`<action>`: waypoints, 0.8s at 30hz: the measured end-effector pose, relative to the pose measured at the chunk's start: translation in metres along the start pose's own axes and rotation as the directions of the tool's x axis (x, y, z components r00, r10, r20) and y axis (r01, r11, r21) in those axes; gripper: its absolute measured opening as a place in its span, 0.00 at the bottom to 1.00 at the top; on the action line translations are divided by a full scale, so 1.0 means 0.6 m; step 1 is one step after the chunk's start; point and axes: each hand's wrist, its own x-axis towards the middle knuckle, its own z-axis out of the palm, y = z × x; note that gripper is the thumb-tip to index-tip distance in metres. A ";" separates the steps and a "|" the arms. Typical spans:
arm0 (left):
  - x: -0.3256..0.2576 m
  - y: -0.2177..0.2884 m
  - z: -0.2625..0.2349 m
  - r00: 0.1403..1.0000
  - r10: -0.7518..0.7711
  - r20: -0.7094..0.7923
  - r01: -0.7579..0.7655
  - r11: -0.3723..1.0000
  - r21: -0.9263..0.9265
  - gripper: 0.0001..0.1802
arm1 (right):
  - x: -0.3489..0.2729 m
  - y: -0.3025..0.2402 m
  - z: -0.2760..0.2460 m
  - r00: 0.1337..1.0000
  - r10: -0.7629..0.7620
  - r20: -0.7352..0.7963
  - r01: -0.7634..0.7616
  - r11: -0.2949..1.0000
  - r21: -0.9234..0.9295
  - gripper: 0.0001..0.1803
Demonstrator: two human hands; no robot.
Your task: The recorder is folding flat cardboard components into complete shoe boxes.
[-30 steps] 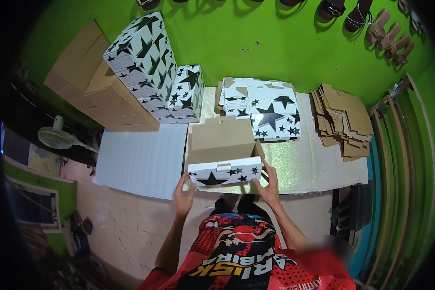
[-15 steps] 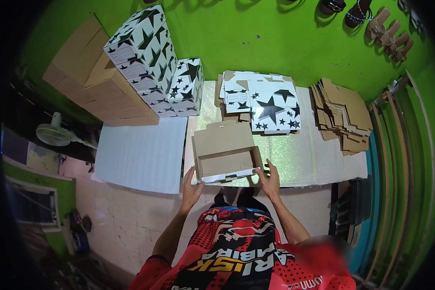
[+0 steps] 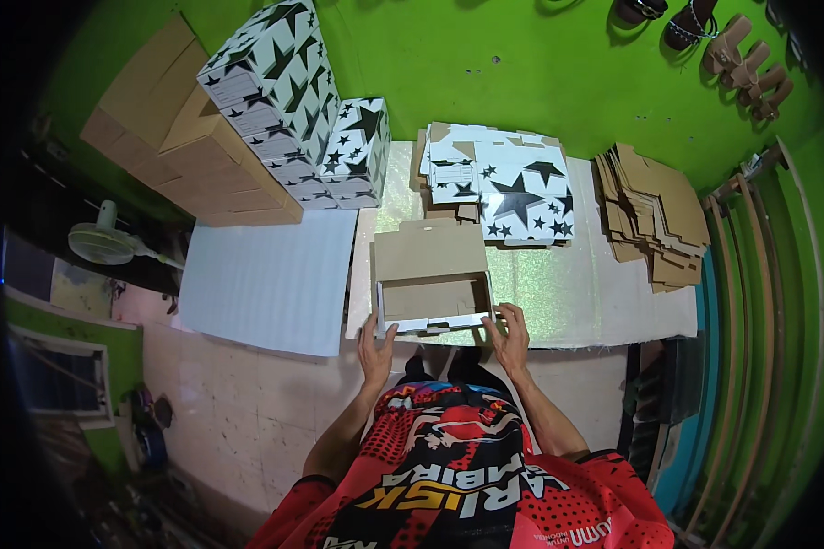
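An open cardboard box (image 3: 430, 323), brown inside with a white front wall, sits at the table's front edge. Its brown lid (image 3: 430, 252) is folded back, away from me. At the box's front left corner is my left hand (image 3: 375, 355), thumb along the front wall and fingers beside the left side. My right hand (image 3: 511, 346) takes the front right corner in the same way, its thumb on the front and its other fingers bent by the right side. Nothing shows inside the box.
Flat star-printed box blanks (image 3: 522, 192) lie behind the box. Brown blanks (image 3: 659, 215) are piled at the right. Finished star boxes (image 3: 288, 96) and a big brown carton (image 3: 220, 174) stand at the left, behind a white foam sheet (image 3: 265, 284). Sandals (image 3: 746, 69) hang on the green wall.
The box has turned a little, so its front now lies more nearly parallel to the table edge. Both hands have stayed at its front corners; the left thumb has come onto the front wall.
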 end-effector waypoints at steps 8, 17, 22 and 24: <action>0.023 -0.019 -0.035 0.983 0.145 0.109 -0.155 0.984 0.089 0.21 | 0.030 0.029 -0.029 0.978 -0.111 0.177 0.132 0.985 -0.109 0.16; 0.166 -0.053 -0.058 0.953 -0.040 0.301 0.087 0.986 -0.145 0.51 | 0.167 0.069 -0.015 0.825 0.233 0.515 -0.339 0.933 0.122 0.41; 0.212 -0.027 -0.056 0.812 -0.279 0.513 0.341 0.939 -0.030 0.58 | 0.217 0.063 -0.007 0.771 0.272 0.576 -0.442 0.880 0.176 0.38; 0.221 -0.021 -0.054 0.801 -0.289 0.525 0.370 0.927 -0.056 0.57 | 0.224 0.063 -0.007 0.771 0.266 0.579 -0.434 0.884 0.173 0.38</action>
